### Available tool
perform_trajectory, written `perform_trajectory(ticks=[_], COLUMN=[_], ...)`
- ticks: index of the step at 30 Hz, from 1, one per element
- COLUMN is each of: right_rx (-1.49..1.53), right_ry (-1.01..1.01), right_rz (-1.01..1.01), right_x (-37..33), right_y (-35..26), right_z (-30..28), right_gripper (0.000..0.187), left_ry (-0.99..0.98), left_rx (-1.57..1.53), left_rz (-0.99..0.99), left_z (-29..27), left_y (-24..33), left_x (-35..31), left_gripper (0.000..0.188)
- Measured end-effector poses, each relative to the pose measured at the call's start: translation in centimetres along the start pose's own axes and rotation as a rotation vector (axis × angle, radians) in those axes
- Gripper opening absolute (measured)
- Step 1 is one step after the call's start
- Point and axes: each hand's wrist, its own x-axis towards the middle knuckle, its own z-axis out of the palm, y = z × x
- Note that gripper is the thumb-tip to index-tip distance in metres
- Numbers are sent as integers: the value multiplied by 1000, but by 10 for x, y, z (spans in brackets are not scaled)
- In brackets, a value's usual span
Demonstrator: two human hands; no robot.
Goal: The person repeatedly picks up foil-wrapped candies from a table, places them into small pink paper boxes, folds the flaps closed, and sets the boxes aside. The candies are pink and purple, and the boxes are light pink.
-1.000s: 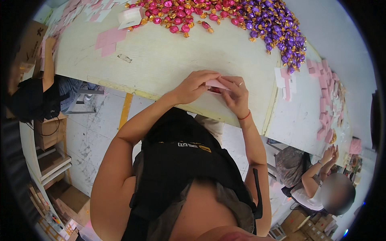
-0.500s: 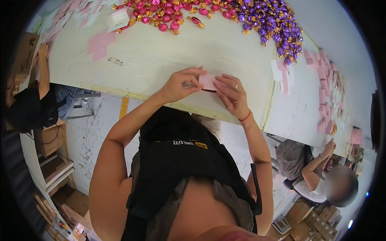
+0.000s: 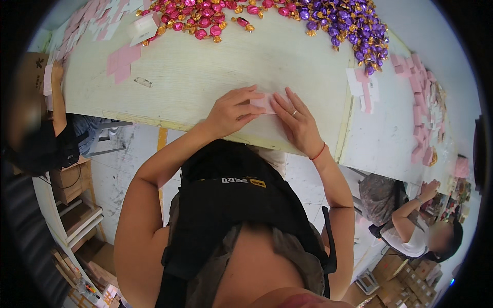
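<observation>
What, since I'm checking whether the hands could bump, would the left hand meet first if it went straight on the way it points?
Probably the pink box, whose left end the left hand appears to touch. Beyond it, in line, comes the right hand, though depth is unclear.

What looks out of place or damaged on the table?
A small dark-edged patch on the pale tabletop, beyond and left of the left hand: it breaks the plain surface. Can't tell whether it's chipped coating or a stuck scrap.
</observation>
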Motion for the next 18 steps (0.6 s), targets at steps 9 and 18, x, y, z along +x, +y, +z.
perform_trajectory(ticks=[9, 18], right_rx=[-159, -113], right_ry=[109, 305], right_rz=[30, 169], right_x=[-3, -33], right_y=[-17, 21], right_z=[19, 14], right_gripper=[61, 65], left_ry=[-5, 243], left_rx=[28, 290], left_rz=[87, 42], left_z=[3, -40], left_y=[-2, -66], left_x=[-6, 15], left_gripper=[28, 27])
